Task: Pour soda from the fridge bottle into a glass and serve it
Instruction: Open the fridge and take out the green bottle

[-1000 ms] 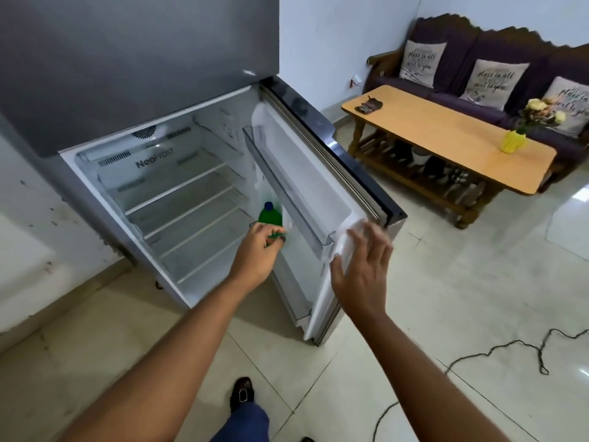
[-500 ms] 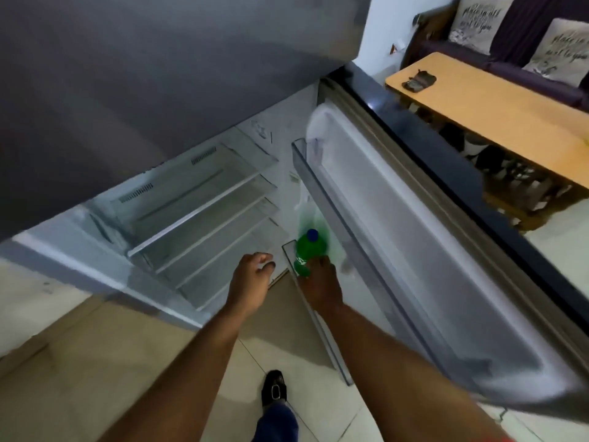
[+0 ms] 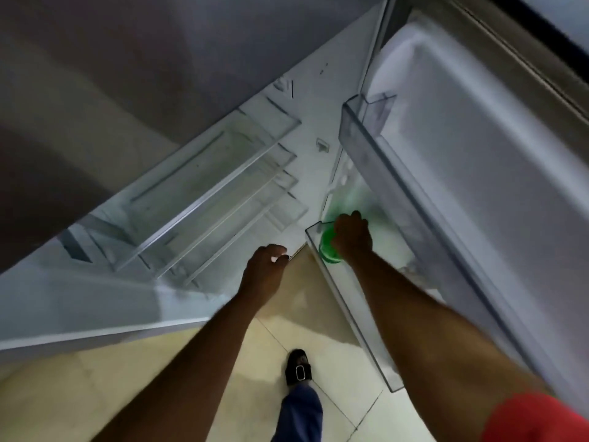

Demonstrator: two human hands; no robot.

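A green soda bottle (image 3: 328,248) stands in the lowest clear bin (image 3: 353,301) of the open fridge door (image 3: 478,173). My right hand (image 3: 352,236) is wrapped over its top, hiding the cap. My left hand (image 3: 264,271) hovers loosely curled at the lower front edge of the fridge cabinet, holding nothing. No glass is in view.
The fridge interior shows several bare glass shelves (image 3: 204,199). A second clear door bin (image 3: 366,122) sits higher on the door. My sandalled foot (image 3: 298,366) stands on the beige tiled floor between cabinet and door.
My head has leaned closer and lower over the fridge, so the room has left the view. My right hand has shifted from the bottle's side to cover its top. The left hand stays beside it.
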